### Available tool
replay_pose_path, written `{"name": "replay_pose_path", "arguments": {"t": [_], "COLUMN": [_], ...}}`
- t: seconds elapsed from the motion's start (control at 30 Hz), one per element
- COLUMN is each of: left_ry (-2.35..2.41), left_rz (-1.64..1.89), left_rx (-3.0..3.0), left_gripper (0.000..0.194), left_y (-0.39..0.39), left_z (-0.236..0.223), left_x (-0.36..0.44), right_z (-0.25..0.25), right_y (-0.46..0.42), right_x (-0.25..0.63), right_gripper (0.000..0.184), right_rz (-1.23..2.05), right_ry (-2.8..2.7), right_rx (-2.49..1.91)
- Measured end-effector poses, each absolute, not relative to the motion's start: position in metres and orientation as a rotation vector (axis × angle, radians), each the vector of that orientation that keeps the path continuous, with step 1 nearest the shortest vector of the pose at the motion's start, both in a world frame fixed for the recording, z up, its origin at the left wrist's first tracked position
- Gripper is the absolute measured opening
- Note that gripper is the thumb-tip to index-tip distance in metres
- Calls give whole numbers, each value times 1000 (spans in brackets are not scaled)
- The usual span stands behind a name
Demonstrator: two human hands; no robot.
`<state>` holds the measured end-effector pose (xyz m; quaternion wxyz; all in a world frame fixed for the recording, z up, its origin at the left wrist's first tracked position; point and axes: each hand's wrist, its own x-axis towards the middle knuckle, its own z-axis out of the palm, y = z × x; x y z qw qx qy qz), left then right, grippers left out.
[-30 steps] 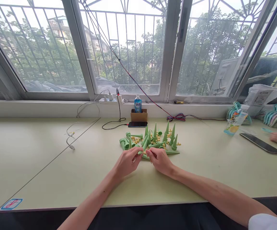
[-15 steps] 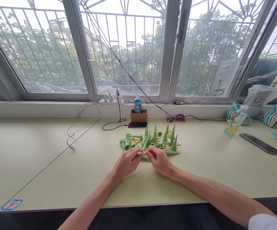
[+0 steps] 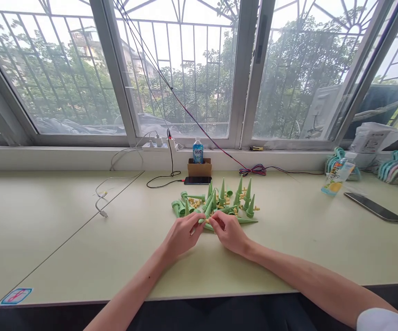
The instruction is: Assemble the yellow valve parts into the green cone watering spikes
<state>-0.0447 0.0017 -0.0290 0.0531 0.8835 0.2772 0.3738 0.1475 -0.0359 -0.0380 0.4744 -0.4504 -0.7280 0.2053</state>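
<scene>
In front of me lies a cluster of green plant watering spikes, several standing on their wide ends and others lying down, with small yellow valves scattered among them. At its near edge my left hand is closed on a green watering spike piece, of which only a rounded end shows. My right hand meets it fingertip to fingertip, pinching a small yellow valve against that piece. Fingers hide most of both parts, so I cannot tell how far they are joined.
Behind the spikes lie a phone on a cable and a cardboard box with a blue-labelled bottle. To the right are another phone, a drink bottle, a cable bundle and plastic hangers.
My hands stay in nearly the same place, still together at the fingertips. At the far right, another person's hand has left the view, and a light-blue item there has shifted to the edge.
</scene>
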Motion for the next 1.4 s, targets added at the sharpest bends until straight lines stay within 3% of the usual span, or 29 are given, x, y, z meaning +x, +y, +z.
{"name": "replay_pose_path", "arguments": {"t": [0.17,0.33,0.43,0.67,0.93,1.4], "left_ry": [821,831,827,825,822,808], "left_rz": [1124,1159,1167,1162,1167,1143], "left_rx": [2689,2667,2668,2682,2674,2665], "left_gripper": [13,11,11,11,11,11], "left_y": [1,2,2,2,3,2], "left_z": [-28,-28,-28,-28,-28,-30], "left_x": [-45,-45,-45,-44,-45,-46], "right_z": [-44,-41,-41,-45,-43,-49], "right_y": [-32,-36,-36,-32,-35,-29], "right_x": [149,149,149,149,148,149], "right_gripper": [43,22,18,41,19,36], "right_rz": [501,490,489,524,521,465], "right_ry": [-1785,-1782,-1790,-1800,-1801,-1816], "right_rx": [-1156,-1121,-1098,-1136,-1080,-1094]}}
